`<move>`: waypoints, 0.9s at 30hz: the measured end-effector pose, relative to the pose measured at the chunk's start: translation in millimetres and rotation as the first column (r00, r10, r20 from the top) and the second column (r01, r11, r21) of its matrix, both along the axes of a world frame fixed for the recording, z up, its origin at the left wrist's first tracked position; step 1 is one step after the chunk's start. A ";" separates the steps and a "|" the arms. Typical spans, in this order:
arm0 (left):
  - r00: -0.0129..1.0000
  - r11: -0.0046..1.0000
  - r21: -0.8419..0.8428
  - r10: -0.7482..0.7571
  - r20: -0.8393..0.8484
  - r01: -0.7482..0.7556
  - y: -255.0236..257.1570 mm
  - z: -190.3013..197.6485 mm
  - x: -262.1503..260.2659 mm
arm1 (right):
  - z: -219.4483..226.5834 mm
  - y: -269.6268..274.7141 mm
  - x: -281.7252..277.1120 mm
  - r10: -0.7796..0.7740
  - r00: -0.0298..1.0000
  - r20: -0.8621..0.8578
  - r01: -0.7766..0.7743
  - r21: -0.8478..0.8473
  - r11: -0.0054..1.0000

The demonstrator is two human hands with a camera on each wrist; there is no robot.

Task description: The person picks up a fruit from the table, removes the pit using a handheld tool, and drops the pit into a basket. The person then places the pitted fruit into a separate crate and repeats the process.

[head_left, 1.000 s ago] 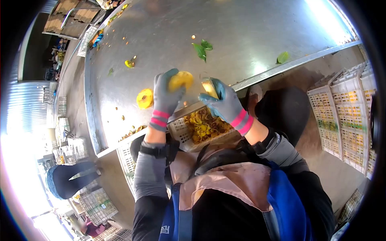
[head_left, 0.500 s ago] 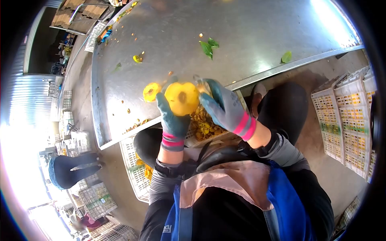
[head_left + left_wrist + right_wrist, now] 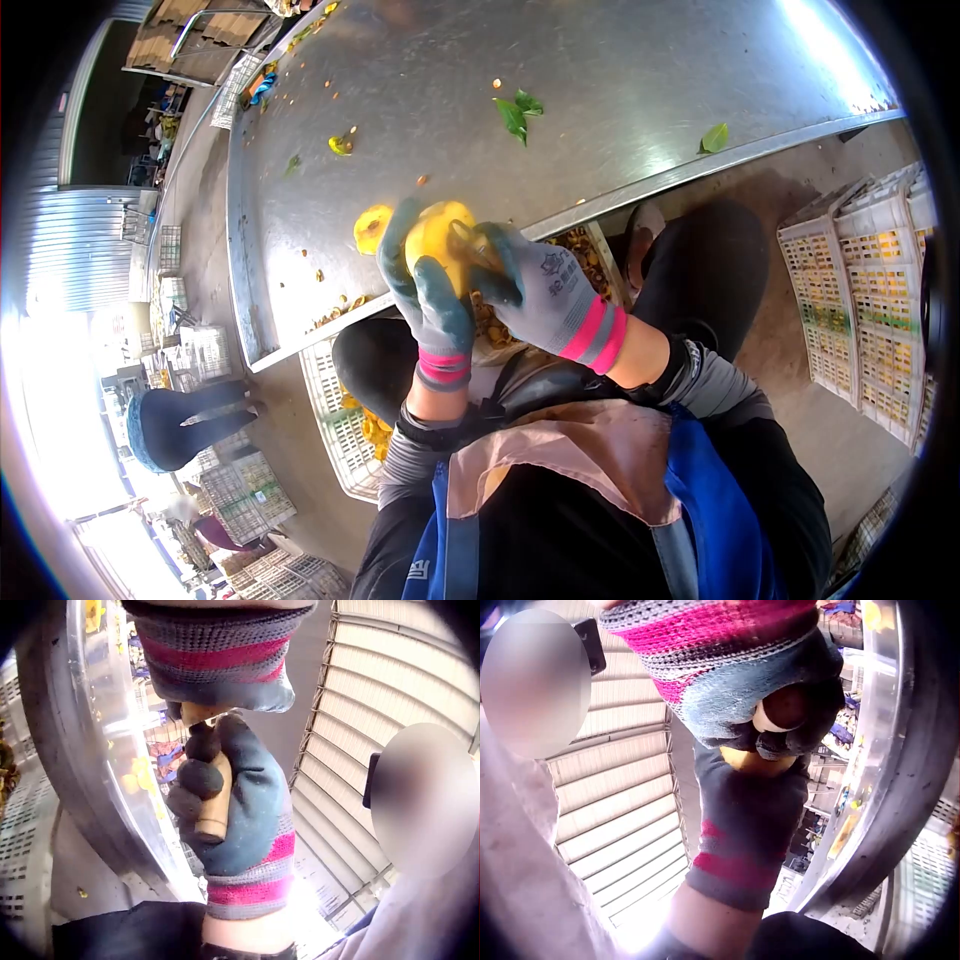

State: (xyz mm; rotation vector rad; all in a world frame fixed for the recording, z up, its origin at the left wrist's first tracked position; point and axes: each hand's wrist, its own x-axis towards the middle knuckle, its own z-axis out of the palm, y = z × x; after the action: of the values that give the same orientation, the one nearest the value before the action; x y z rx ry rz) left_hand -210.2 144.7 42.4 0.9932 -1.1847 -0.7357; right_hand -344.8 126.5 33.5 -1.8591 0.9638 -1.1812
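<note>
My gloved left hand (image 3: 430,290) grips a yellow peach half (image 3: 432,240) over the table's front edge. Its cut face is turned toward my right hand (image 3: 545,290), which is close against the fruit. The right fingers are curled round a tool with a light wooden handle (image 3: 216,802); its working end, a thin metal loop in the head view, meets the peach and is partly hidden. In the right wrist view, the handle's butt (image 3: 784,709) shows between the gloved fingers. Another yellow peach piece (image 3: 371,228) lies on the metal table just beyond the left fingers.
The metal table (image 3: 420,110) carries green leaves (image 3: 513,118), a small yellow scrap (image 3: 340,146) and crumbs. Below my hands sits a crate of brown-yellow scraps (image 3: 585,250). A white crate (image 3: 345,440) with yellow pieces stands at left, stacked crates (image 3: 860,300) at right.
My left hand has drawn the peach half back from the table and turned its cut face toward the right hand. The right hand has moved left, bringing the tool onto the fruit.
</note>
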 end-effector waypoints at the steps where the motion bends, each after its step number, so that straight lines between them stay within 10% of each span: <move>1: 0.996 0.998 -0.042 0.047 0.079 -0.044 -0.7 -2.5 0.0 | 0.4 0.4 -0.8 0.013 1.000 -0.004 -0.013 0.018 1.000; 9: 0.848 0.940 -0.310 0.279 0.450 -0.145 -6.6 -12.1 3.2 | 2.1 -1.0 -9.5 0.103 0.992 0.070 -0.106 0.042 0.994; 15: 0.917 0.990 -0.135 0.092 0.388 -0.042 -2.0 -8.3 15.2 | -5.3 0.0 -13.3 0.101 0.992 -0.072 -0.112 -0.160 0.981; 18: 0.995 0.995 0.023 -0.098 -0.027 0.099 2.0 5.9 8.7 | -4.9 -2.2 -15.5 0.147 0.984 -0.096 -0.159 -0.125 0.979; 21: 0.858 0.998 0.049 0.004 0.514 -0.034 -1.2 9.4 23.2 | -7.3 -2.0 -15.7 0.152 0.986 -0.062 -0.161 -0.182 0.970; 27: 0.947 0.991 -0.096 0.120 0.298 -0.095 -1.0 3.3 9.1 | -8.3 2.8 -11.4 0.232 0.966 0.113 -0.229 -0.038 0.973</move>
State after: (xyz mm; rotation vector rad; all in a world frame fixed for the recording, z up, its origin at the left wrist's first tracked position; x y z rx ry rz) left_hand -201.1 143.8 45.6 1.1208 -1.4019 -0.4541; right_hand -356.2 129.3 25.2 -1.8423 0.6511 -1.1497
